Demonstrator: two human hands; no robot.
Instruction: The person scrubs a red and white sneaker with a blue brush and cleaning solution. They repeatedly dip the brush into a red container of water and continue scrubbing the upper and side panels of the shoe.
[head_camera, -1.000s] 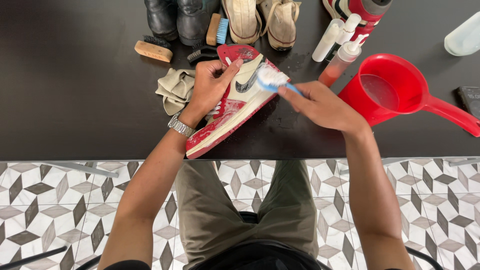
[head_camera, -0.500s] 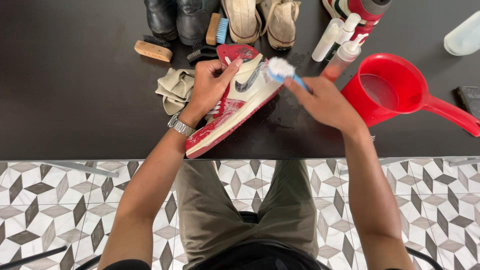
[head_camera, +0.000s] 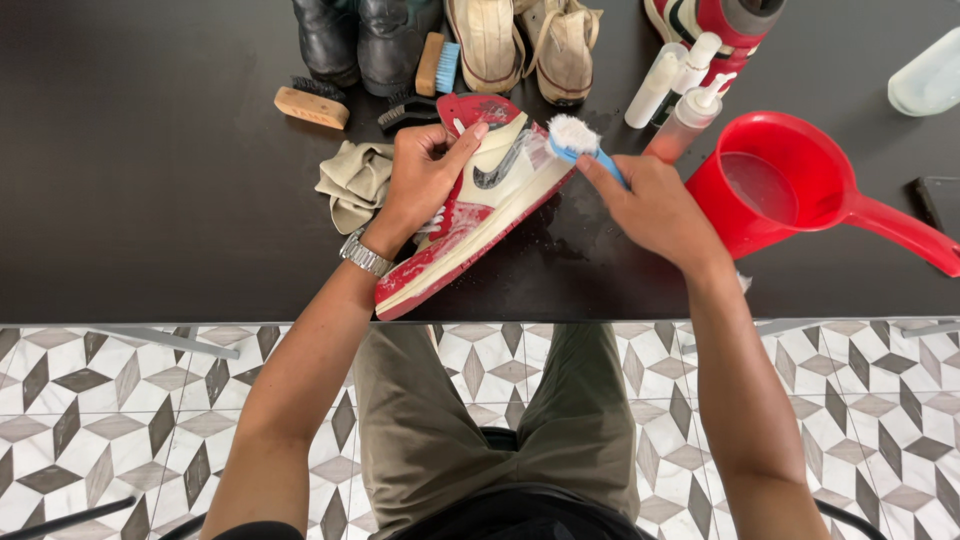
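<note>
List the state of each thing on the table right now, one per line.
Left hand: gripping the sneaker.
Right hand: holding the blue brush.
Sneaker: tilted, foamy.
Blue brush: bristles against the sneaker, foamy.
Red scoop: upright, holds water.
Cloth: crumpled.
Wooden brush: lying idle.

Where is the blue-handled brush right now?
In the head view, centre-top: the blue-handled brush is in the right hand, bristles at the sneaker's upper edge, left of the red scoop.
</note>
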